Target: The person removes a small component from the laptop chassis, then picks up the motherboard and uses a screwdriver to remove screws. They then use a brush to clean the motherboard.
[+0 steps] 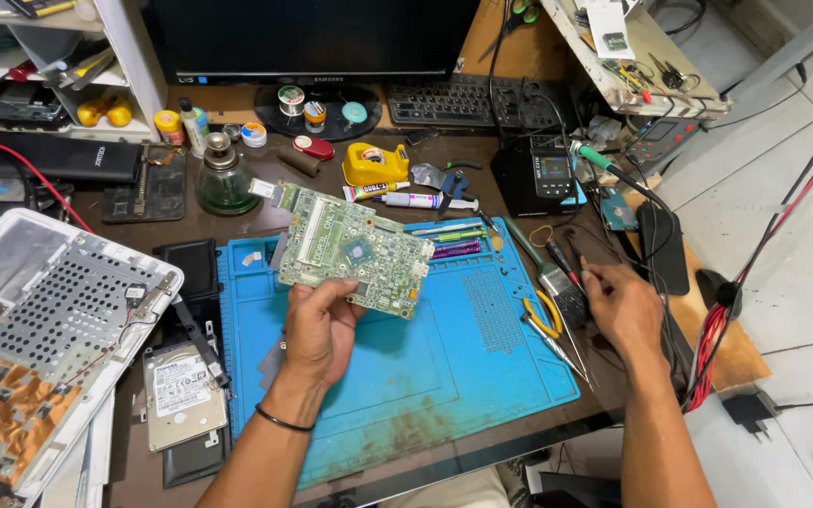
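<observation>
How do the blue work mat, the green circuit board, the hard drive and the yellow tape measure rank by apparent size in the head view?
1. Blue work mat.
2. Green circuit board, held up in the left hand, so nearer the camera and likely flattered.
3. Hard drive; close to the board, so ranks 2 and 3 are unsure.
4. Yellow tape measure.

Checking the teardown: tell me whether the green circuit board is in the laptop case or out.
Out: the left hand holds the green circuit board above the blue mat, apart from the laptop case.

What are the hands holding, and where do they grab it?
The left hand holds the green circuit board by its lower edge, above the blue mat. The right hand reaches among the tools; whether it grips one cannot be told.
</observation>
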